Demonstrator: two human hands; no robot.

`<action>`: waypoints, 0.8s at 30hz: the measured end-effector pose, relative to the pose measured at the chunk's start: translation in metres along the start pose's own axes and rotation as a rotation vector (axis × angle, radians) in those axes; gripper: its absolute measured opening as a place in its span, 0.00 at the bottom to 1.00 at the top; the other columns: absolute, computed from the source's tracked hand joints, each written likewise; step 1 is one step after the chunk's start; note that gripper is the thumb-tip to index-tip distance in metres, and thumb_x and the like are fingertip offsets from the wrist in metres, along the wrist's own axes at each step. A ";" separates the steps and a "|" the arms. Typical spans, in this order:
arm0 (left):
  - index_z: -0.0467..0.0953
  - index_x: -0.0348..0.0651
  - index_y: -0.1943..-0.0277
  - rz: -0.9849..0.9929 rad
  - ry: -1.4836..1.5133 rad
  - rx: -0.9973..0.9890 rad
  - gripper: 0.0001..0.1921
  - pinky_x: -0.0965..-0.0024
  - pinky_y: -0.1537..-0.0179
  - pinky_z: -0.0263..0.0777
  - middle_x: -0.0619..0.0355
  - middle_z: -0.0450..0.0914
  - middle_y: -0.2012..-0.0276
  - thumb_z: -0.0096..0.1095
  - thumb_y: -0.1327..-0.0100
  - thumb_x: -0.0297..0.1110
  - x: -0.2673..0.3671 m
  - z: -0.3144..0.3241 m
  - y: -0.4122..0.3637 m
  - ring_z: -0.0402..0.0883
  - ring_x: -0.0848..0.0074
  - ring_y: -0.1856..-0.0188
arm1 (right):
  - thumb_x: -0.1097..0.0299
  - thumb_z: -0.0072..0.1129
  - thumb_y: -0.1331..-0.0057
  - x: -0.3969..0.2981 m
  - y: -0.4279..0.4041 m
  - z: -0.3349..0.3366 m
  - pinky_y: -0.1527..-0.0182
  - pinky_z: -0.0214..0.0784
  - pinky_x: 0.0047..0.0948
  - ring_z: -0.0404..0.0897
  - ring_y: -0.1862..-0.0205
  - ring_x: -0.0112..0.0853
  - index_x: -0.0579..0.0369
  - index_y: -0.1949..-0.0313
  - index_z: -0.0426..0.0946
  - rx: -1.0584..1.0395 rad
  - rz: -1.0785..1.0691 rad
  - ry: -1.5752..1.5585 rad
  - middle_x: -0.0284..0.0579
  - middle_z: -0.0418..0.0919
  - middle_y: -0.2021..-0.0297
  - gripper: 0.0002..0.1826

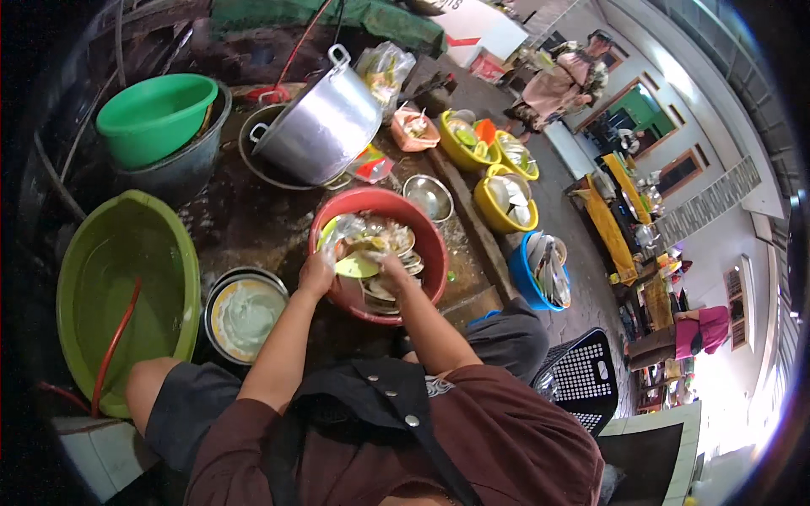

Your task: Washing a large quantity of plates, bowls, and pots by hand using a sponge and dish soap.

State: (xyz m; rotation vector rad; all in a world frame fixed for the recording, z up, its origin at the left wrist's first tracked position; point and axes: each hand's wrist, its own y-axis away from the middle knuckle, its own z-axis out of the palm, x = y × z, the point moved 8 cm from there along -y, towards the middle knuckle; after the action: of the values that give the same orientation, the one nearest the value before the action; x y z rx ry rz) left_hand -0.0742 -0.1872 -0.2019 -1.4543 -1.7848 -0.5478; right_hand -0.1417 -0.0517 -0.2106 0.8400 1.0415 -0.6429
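Both hands are at a red plastic basin full of dishes, scraps and clear plastic. My left hand, at the basin's left rim, holds a clear plastic bag whose crumpled film spreads over the dishes. A yellow-green dish lies between the hands. Over the basin's middle, my right hand is blurred; its fingers are near the dish and food scraps, and its grip is not clear. Stacked plates show beneath it.
An olive tub of water with a red hose stands left, near a bowl of suds. A tilted aluminium pot is beyond. Yellow basins, a blue basin and a black crate line the right. People stand farther off.
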 end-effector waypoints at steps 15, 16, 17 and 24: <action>0.73 0.36 0.64 0.025 -0.326 -0.339 0.16 0.58 0.62 0.66 0.44 0.75 0.61 0.40 0.40 0.39 -0.181 -0.050 0.033 0.75 0.56 0.62 | 0.73 0.53 0.45 0.056 -0.055 -0.144 0.68 0.70 0.31 0.73 0.67 0.31 0.52 0.55 0.66 0.593 -0.134 -0.066 0.38 0.72 0.64 0.17; 0.73 0.34 0.61 -0.335 -0.124 -0.343 0.16 0.59 0.62 0.67 0.45 0.75 0.60 0.39 0.41 0.36 -0.215 -0.053 0.037 0.75 0.58 0.62 | 0.76 0.53 0.47 0.040 -0.063 -0.176 0.67 0.70 0.32 0.74 0.67 0.32 0.53 0.55 0.67 0.650 -0.157 0.039 0.39 0.72 0.64 0.18; 0.72 0.32 0.58 -0.695 0.083 -0.345 0.17 0.59 0.62 0.67 0.45 0.75 0.59 0.37 0.41 0.33 -0.242 -0.050 0.054 0.76 0.61 0.62 | 0.80 0.54 0.49 0.027 -0.067 -0.198 0.67 0.71 0.32 0.74 0.66 0.33 0.54 0.55 0.67 0.707 -0.176 0.143 0.39 0.72 0.64 0.20; 0.66 0.32 0.49 -1.013 -0.158 -0.565 0.22 0.61 0.44 0.56 0.44 0.62 0.45 0.35 0.45 0.32 -0.292 -0.066 0.142 0.64 0.58 0.44 | 0.61 0.64 0.59 0.011 -0.145 -0.057 0.65 0.70 0.31 0.78 0.67 0.38 0.63 0.67 0.75 0.383 0.078 1.183 0.52 0.77 0.70 0.21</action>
State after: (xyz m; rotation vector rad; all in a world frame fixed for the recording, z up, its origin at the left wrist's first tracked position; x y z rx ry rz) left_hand 0.1000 -0.3836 -0.4047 -0.8037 -2.5773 -1.5716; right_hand -0.2798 -0.0821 -0.2767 1.6701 1.9514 -0.2258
